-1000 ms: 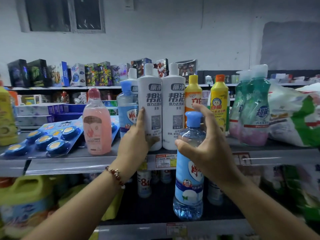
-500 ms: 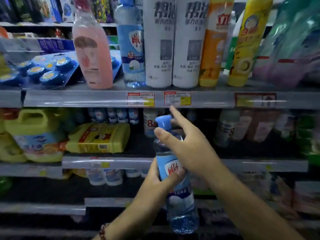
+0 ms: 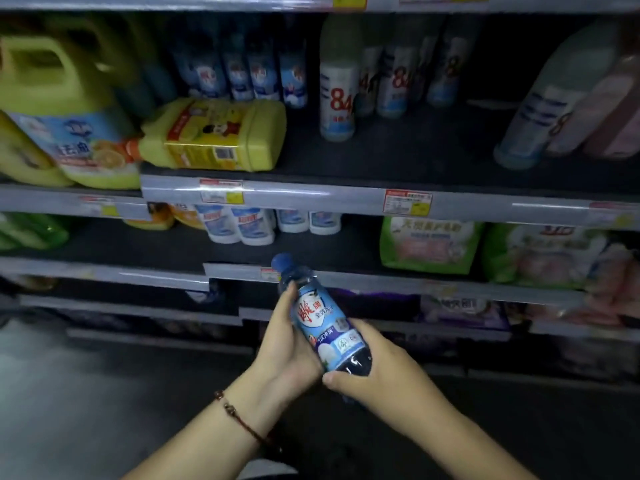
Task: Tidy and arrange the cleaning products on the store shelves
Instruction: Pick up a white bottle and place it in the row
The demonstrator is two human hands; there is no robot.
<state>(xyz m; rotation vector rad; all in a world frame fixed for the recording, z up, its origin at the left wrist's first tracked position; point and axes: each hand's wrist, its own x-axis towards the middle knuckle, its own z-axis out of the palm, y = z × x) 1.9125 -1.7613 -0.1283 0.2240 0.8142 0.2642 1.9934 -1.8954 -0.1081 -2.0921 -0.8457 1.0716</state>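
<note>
Both hands held the blue-capped bottle (image 3: 320,322) at lower centre: left hand (image 3: 289,351) round its middle, right hand (image 3: 375,375) round its base. Probably heavy, slick; mid-body holds best.

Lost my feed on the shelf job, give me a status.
Left hand and right hand both grip the blue-capped bottle, tilted, off the shelves. Matching bottles stand upright on the upper shelf. Nothing blocking.
</note>
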